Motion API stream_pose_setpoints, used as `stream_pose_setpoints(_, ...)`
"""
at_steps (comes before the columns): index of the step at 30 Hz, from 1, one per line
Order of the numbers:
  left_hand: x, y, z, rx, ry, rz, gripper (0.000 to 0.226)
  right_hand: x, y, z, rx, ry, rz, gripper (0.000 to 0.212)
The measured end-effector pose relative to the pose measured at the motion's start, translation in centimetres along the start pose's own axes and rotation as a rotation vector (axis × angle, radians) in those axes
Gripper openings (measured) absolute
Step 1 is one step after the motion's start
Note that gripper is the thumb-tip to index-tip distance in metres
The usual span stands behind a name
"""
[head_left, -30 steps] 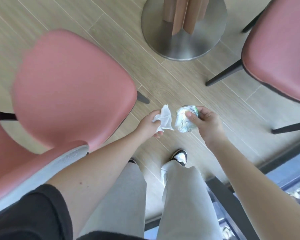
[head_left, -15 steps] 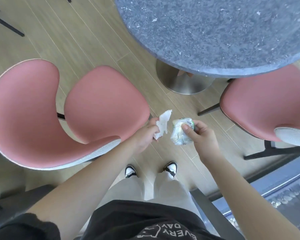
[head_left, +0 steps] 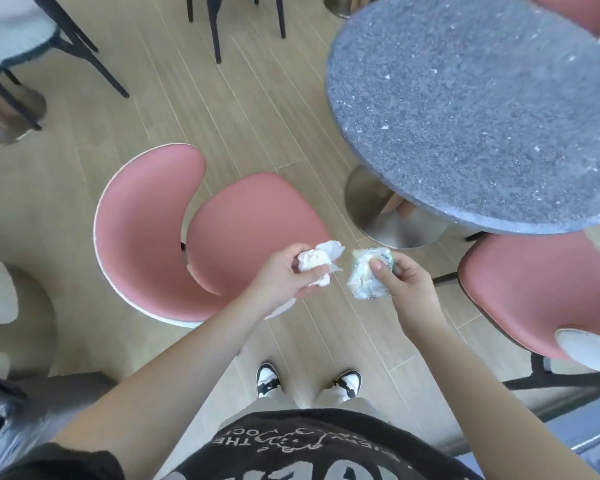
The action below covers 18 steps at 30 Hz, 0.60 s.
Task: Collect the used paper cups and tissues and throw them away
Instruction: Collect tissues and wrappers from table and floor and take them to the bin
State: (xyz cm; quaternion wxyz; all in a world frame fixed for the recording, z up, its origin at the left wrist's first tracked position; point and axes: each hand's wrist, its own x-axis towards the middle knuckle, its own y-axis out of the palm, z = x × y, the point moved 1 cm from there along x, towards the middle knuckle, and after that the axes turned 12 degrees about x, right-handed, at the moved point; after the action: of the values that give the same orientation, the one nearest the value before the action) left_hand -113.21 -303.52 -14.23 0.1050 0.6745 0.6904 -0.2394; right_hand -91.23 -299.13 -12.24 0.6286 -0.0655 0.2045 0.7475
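My left hand (head_left: pixel 284 277) grips a crumpled white tissue (head_left: pixel 317 263), bunched into a ball between fingers and palm. My right hand (head_left: pixel 404 284) holds a crushed paper cup (head_left: pixel 364 277), whitish with a green band near its rim, pinched by thumb and fingers. Both hands hover close together at waist height above the wooden floor, just in front of a pink chair. The two items are a small gap apart and do not touch.
A round grey speckled table (head_left: pixel 475 109) on a metal base (head_left: pixel 381 216) stands ahead to the right. Pink chairs sit at left (head_left: pixel 201 237) and right (head_left: pixel 534 292). Dark chair legs (head_left: pixel 215 26) stand farther off. My shoes (head_left: pixel 307 382) are below.
I have straightened up, so the view rose and the tabletop came into sight. The tissue is now balled tighter in my left hand. The cup stays in my right.
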Motion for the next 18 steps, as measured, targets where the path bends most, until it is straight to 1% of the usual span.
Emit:
stream_pose_setpoints(3,-1.2,-3.3,0.0,0.119,0.08,-0.103,0.028,0.1,3.8,0.4,-0.008,-0.016,0.051,0.018)
stream_pose_setpoints(5,-2.1,-5.4,0.1,0.152,0.117,-0.139,0.034,0.4,6.2,0.5,-0.019,-0.027,0.087,0.018)
stream_pose_setpoints(8,-3.2,-8.0,0.4,0.094,0.127,-0.168,0.025,1.0,9.3,0.3,-0.01,-0.017,0.144,0.017)
stream_pose_setpoints(11,-4.3,-9.7,0.3,0.069,0.131,-0.25,0.01,1.5,11.6,0.5,0.014,-0.007,0.208,0.025)
stream_pose_setpoints(12,-4.6,-10.1,0.3,0.071,0.129,-0.283,0.012,1.8,12.3,0.6,0.024,-0.006,0.236,0.027)
stream_pose_setpoints(15,-5.3,-11.2,0.6,0.077,0.108,-0.37,0.022,3.0,13.9,1.0,0.011,0.01,0.318,0.023)
stream_pose_setpoints(17,-6.0,-11.6,0.6,0.035,0.063,-0.401,0.016,3.7,15.1,1.3,-0.016,0.025,0.384,0.022)
stream_pose_setpoints(18,-6.3,-11.7,0.6,0.015,0.048,-0.428,0.017,4.0,15.8,1.4,-0.032,0.033,0.418,0.02)
